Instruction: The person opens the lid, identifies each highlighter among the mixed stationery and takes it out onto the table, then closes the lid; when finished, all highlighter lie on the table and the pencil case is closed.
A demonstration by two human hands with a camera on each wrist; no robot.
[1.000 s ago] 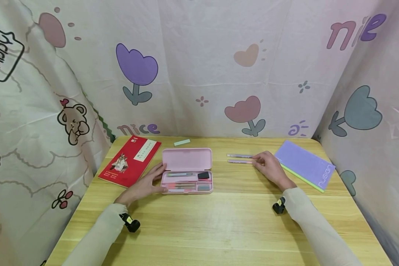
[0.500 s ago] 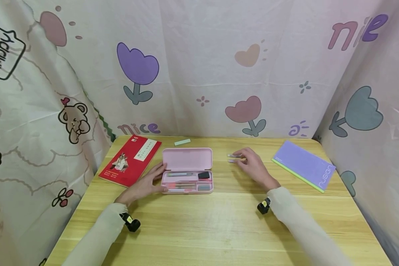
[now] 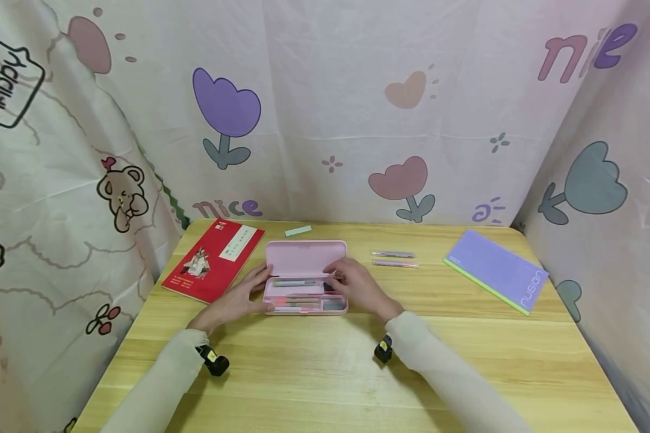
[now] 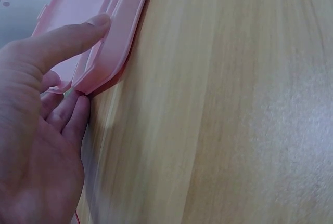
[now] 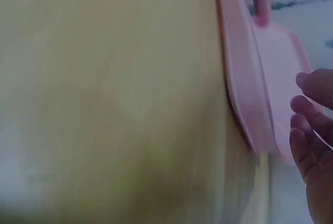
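A pink pencil case (image 3: 306, 258) lies with its lid raised, holding several pens (image 3: 295, 302) and a dark eraser partly hidden by a hand. My left hand (image 3: 233, 307) grips the case's left end, thumb on the front wall and fingers behind; the left wrist view shows the thumb (image 4: 78, 39) on the pink rim. Over the case's right end hovers my right hand (image 3: 360, 285), its fingers loosely bent. In the right wrist view nothing shows between those fingers (image 5: 304, 112). Two slim pens (image 3: 394, 264) lie side by side right of the case.
A red booklet (image 3: 213, 261) lies left of the case, beside my left forearm. A purple notebook (image 3: 495, 270) is on the right of the wooden table (image 3: 314, 373). Behind the case lies a small pale strip (image 3: 298, 231). Printed curtains (image 3: 314, 120) close off the back and sides.
My right hand has moved left from the two pens to the pencil case's right end, leaving both pens on the table. The left hand has stayed on the case.
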